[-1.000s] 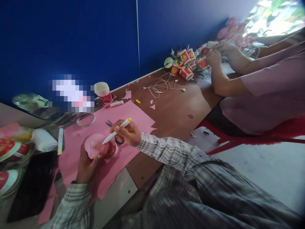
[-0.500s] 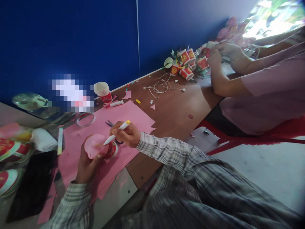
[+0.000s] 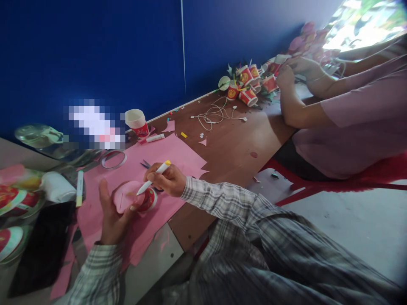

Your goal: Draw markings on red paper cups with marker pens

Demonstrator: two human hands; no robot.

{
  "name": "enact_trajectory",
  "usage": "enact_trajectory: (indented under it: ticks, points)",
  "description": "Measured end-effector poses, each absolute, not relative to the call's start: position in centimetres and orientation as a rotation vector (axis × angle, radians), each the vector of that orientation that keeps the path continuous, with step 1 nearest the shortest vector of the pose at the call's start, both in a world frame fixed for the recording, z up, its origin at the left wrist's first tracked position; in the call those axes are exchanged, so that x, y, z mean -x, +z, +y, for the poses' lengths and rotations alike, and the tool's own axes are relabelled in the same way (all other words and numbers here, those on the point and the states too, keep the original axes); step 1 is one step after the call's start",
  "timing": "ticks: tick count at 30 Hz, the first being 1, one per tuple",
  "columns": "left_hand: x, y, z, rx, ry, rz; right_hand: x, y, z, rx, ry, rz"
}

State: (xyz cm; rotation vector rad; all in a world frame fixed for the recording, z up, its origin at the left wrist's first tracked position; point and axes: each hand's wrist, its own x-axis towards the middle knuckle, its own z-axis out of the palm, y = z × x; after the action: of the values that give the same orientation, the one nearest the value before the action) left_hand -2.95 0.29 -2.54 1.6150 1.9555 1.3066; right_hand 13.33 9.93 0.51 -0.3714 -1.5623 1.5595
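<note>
My right hand [image 3: 167,178] grips a white marker [image 3: 149,183] with a yellow end, its lower tip touching or just over a pink paper piece [image 3: 122,198]. That piece has a dark line on it and sits against a red paper cup [image 3: 149,200], which seems to lie tilted. My left hand [image 3: 114,216] steadies the paper and cup with its thumb at the near edge, while a finger stands raised on the left side; its other fingers are partly hidden. Scissors [image 3: 145,163] lie partly hidden behind my right hand on the large pink sheet [image 3: 178,154].
Stacked paper cups [image 3: 136,120], a tape roll [image 3: 113,159] and another marker [image 3: 79,188] surround the sheet. A black phone or tablet [image 3: 41,250] lies left. Earphones [image 3: 211,118] and piled red cups [image 3: 246,82] are farther right, near a co-worker's hands [image 3: 295,72].
A finger of my left hand has lifted away from the pink paper piece towards the left. My right hand and the marker have shifted very slightly left.
</note>
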Motion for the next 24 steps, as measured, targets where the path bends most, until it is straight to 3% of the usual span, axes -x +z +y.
enact_trajectory:
  ticks: [11, 24]
  points:
    - [2.92, -2.49, 0.24, -1.703, 1.26, 1.907, -13.22, 1.07, 10.5, 0.345, 1.731, -1.256]
    - [3.13, -2.91, 0.27, -1.675, 1.272, 1.895, -13.42, 0.58, 10.52, 0.36, 1.489, -1.525]
